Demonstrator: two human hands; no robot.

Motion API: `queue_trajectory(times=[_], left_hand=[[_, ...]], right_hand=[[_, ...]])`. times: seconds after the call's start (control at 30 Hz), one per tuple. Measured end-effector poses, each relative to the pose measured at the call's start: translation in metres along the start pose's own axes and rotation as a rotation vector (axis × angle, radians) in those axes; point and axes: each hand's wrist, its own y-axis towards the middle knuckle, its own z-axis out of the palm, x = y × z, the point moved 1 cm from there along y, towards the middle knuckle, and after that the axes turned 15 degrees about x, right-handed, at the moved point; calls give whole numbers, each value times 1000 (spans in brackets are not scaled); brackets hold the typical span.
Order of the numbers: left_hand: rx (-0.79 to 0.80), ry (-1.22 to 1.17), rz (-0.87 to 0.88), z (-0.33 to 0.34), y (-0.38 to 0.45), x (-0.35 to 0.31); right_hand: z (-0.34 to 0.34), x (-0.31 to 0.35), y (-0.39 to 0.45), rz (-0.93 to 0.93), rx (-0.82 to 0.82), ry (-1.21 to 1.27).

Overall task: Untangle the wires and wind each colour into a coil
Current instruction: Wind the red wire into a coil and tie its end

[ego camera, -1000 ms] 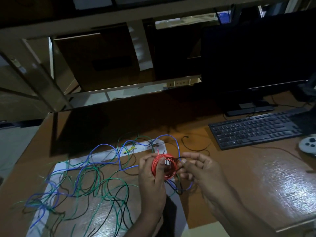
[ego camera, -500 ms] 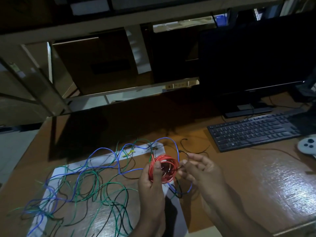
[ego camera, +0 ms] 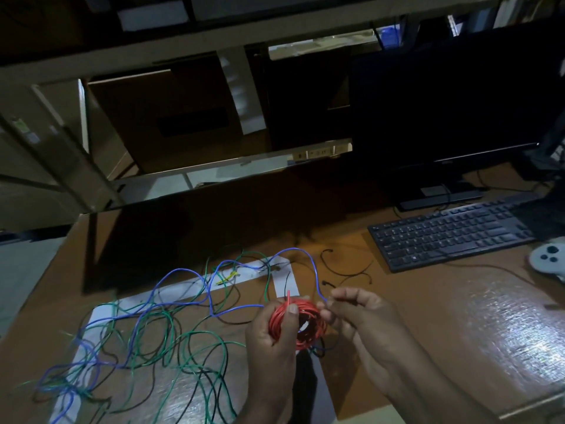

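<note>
So the left hand (ego camera: 270,341) has its grip curled around a red wire coil (ego camera: 298,324), thumb pressed across the front of the loops, and a short free red end sticks straight up just above the thumb. The coil is held up off the brown wooden worktop (ego camera: 458,316), near the front edge and about midway along it. The right hand (ego camera: 363,319) is touching the coil's right side, fingers bent and fingertips bunched together at the rim. I can't tell whether they're pinching a red strand, the thin blue wire (ego camera: 189,272) that passes right there, or nothing at all.

The blue wire arcs up from between the hands toward the back edge, then runs in long loops toward the left edge. It's all tangled in with a thin green wire (ego camera: 195,335) and a thin black wire (ego camera: 211,390), the whole mess sprawled over a white sheet with a brown panel (ego camera: 286,283) that fills the front left part of the worktop. A couple of black strands also trail off alone behind the right hand.

At the back right corner there's a dark monitor (ego camera: 452,96) on its stand, with a black keyboard (ego camera: 452,234) in front of it. A white game controller (ego camera: 548,261) sits at the right edge.
</note>
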Motion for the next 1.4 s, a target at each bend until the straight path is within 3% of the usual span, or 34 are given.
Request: queue_trajectory(times=[0.23,0.4,0.57,0.83,1.0,1.2,1.4], left_hand=[[187,221,121,-10,4,0],[352,342,139,-19,12,7],[391,373,157,-17,11,10],[453,343,165,-11,11,4],[365,325,129,-16,9,13],[-33,-10,-104,-9,3,18],[-9,-44,-212,-4,-7,23]], right_hand=[[-4,7,4,224,178,-58],[-3,5,4,260,115,-154],[-6,-1,9,185,13,-248],[-9,-9,15,209,20,-269],[-13,-11,16,63,-11,-255],[-15,-17,13,-125,-138,-272],[-14,-21,13,-194,-214,-231]])
